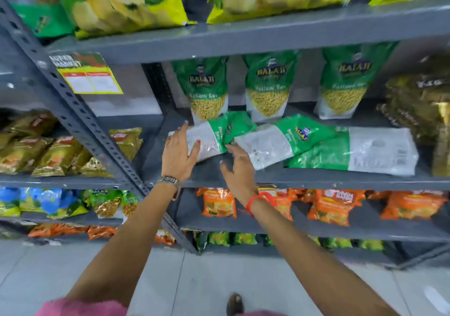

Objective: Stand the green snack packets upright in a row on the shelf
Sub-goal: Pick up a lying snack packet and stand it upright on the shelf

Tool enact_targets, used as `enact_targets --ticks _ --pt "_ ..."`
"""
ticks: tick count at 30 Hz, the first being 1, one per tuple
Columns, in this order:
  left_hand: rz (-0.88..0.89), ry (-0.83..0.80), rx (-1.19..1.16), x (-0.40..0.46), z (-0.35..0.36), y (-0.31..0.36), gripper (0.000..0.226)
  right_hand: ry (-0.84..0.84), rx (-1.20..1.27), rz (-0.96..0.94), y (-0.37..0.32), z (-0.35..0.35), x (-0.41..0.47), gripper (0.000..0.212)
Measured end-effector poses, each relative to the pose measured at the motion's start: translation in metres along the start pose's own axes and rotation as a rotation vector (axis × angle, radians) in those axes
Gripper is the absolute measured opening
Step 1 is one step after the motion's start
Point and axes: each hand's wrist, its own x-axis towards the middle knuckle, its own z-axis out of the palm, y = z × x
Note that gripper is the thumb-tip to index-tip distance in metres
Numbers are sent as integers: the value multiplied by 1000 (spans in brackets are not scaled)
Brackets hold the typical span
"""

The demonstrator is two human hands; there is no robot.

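Note:
Three green snack packets stand upright at the back of the grey shelf: one on the left, one in the middle, one on the right. In front of them three more lie flat: a left packet, a middle packet and a right packet. My left hand rests on the white end of the left flat packet, fingers spread around it. My right hand touches the lower edge of the middle flat packet, fingers apart.
Dark gold packets crowd the shelf's right end. A slanted perforated upright borders the left side, with a yellow price tag. Big yellow-green bags fill the shelf above, orange packets the shelf below.

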Motion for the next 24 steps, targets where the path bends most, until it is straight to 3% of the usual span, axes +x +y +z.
enact_targets --ticks 6,10,12,16,19,24 --pt "-100 -228 125 68 12 -32 61 145 370 379 12 64 60 47" --pt "-190 -396 138 106 17 -42 61 286 666 615 28 86 87 13" --pt "-281 -508 56 119 21 -42 61 311 826 707 13 80 90 21" --pt "-357 -534 -187 141 22 -39 53 301 1000 785 7 77 95 37" --pt "-421 -507 -230 143 15 -45 46 380 968 778 14 79 95 11" --pt "-513 -679 -235 121 7 -60 44 528 953 734 26 90 83 28"
